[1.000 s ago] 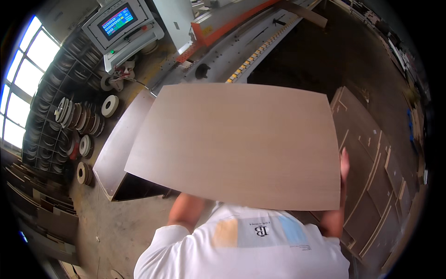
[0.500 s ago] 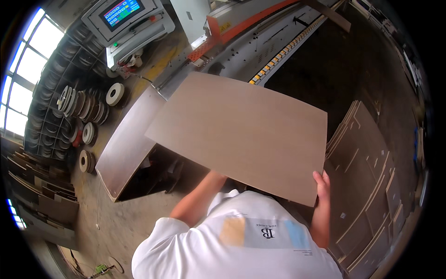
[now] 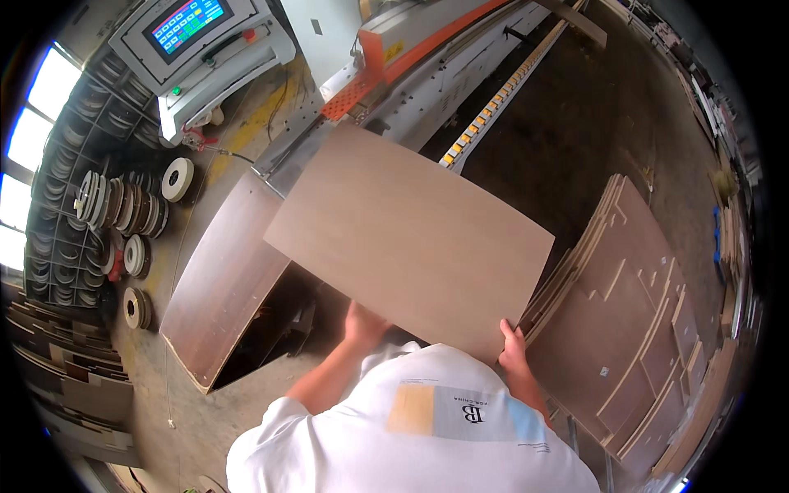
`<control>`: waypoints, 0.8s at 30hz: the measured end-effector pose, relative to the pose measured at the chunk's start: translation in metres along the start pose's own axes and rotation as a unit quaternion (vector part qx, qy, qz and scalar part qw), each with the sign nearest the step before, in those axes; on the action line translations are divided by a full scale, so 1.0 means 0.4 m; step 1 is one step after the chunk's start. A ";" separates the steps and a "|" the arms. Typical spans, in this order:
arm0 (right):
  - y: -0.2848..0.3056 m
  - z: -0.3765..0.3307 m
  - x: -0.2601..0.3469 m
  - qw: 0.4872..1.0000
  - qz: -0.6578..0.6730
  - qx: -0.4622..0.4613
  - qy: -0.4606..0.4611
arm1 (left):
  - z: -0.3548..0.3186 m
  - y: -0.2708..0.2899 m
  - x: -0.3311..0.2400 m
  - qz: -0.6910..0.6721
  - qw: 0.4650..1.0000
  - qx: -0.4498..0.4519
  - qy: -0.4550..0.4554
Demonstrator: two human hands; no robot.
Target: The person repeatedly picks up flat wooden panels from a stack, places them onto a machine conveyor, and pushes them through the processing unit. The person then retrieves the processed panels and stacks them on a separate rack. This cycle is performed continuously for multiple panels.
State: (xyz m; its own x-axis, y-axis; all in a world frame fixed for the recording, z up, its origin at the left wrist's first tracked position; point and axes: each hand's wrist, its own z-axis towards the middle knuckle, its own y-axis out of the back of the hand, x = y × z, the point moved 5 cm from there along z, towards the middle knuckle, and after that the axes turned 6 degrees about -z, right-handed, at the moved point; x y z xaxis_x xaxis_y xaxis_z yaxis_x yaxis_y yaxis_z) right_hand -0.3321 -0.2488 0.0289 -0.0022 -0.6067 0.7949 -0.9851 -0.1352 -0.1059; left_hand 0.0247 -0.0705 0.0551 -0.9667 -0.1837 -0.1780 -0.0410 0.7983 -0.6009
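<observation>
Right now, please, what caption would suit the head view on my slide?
Right hand grips a brown panel at one corner, left hand at its near edge, by an orange-and-grey machine.

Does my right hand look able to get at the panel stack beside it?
Probably not yet: your right hand grips the board near its corner. Otherwise the way looks free, with nothing visible between hand and panel stack.

This is a panel-woodworking workshop, shown by the edge-banding machine [image 3: 456, 74], its touchscreen console [image 3: 191, 26], coils of edging tape [image 3: 177, 179] on the concrete floor [image 3: 152, 394], and stacked cut boards [image 3: 616, 329].
</observation>
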 end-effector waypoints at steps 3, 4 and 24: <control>-0.019 -0.011 -0.010 0.998 0.001 -0.052 -0.032 | -0.010 0.093 -0.110 0.106 0.976 -0.114 -0.153; -0.028 -0.008 -0.008 0.998 0.003 -0.047 -0.034 | -0.012 0.098 -0.152 0.158 0.950 -0.124 -0.239; -0.311 0.043 0.022 0.997 0.020 -0.060 -0.042 | 0.076 -0.055 -0.329 0.239 0.918 0.092 -0.304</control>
State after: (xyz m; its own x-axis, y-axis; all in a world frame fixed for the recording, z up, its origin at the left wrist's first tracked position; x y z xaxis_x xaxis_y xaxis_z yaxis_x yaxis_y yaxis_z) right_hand -0.2067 -0.2507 0.0389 -0.0315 -0.6745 0.7376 -0.9981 -0.0184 -0.0594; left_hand 0.1605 -0.0814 0.0680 -0.5423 -0.1684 -0.8231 0.4481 0.7708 -0.4529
